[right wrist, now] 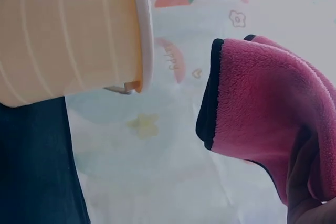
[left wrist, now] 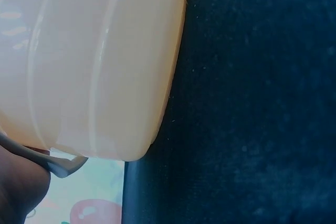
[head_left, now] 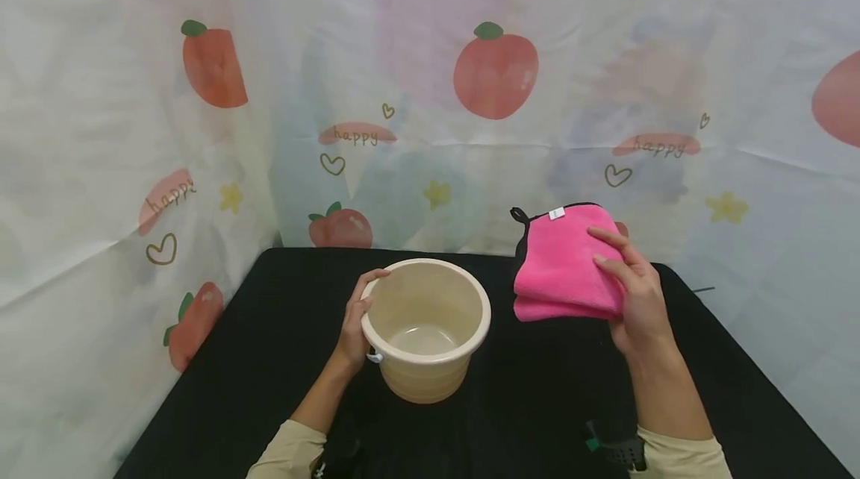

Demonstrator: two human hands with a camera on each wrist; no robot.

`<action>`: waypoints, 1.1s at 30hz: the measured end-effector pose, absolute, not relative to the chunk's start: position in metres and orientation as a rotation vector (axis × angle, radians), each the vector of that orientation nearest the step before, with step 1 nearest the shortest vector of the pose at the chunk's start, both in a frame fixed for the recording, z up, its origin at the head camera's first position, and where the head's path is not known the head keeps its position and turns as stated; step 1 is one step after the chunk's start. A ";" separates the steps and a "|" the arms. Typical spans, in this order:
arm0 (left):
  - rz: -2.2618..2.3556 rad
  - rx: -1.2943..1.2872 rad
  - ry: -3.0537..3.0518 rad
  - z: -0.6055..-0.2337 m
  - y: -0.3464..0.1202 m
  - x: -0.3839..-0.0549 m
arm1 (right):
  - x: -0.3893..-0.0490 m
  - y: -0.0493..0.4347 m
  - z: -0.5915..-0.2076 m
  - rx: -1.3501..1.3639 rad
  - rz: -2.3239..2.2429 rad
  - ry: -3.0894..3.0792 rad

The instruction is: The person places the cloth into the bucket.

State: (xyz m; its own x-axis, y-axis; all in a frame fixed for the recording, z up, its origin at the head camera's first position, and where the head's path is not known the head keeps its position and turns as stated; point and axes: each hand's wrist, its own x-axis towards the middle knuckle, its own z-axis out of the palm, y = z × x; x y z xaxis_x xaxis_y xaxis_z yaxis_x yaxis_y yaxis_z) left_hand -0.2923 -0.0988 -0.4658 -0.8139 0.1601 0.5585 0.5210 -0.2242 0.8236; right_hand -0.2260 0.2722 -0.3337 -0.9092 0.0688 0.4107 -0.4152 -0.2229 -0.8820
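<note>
A cream plastic bucket (head_left: 422, 382) stands on the black table, its mouth tilted toward the head camera, with nothing visible inside. My left hand (head_left: 354, 326) grips its rim from the left side, thumb over the edge. Close up in the left wrist view are the ribbed bucket wall (left wrist: 121, 66), part of its grey handle (left wrist: 65, 166) and part of the hand (left wrist: 21, 187). To the right, my right hand (head_left: 641, 300) holds a folded pink towel (head_left: 564, 263) in the air. The towel has black edging, a black hanging loop and a white tag.
The black table (head_left: 269, 345) runs back to a printed cloth backdrop (head_left: 416, 76) with fruit and "happy" patterns, which also lines the left and right sides. A dark strap (head_left: 625, 453) with a small green part sits near the right sleeve.
</note>
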 end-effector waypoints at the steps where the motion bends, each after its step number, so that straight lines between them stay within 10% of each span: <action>1: -2.132 -0.810 -1.785 -0.466 -0.099 -0.292 | -0.226 0.271 -0.333 0.411 2.199 -1.724; 33: -2.148 -0.783 -1.772 -0.465 -0.097 -0.295 | -0.245 0.233 -0.315 0.483 2.339 -1.597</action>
State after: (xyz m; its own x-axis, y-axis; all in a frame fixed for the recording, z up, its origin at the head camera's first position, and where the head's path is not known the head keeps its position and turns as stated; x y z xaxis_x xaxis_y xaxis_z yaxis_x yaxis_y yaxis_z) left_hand -0.2945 -0.0974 -0.4649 -0.8249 0.1437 0.5468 0.5094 -0.2305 0.8291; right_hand -0.2451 0.2329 -0.3151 -0.9086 0.0325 0.4164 -0.3996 -0.3573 -0.8442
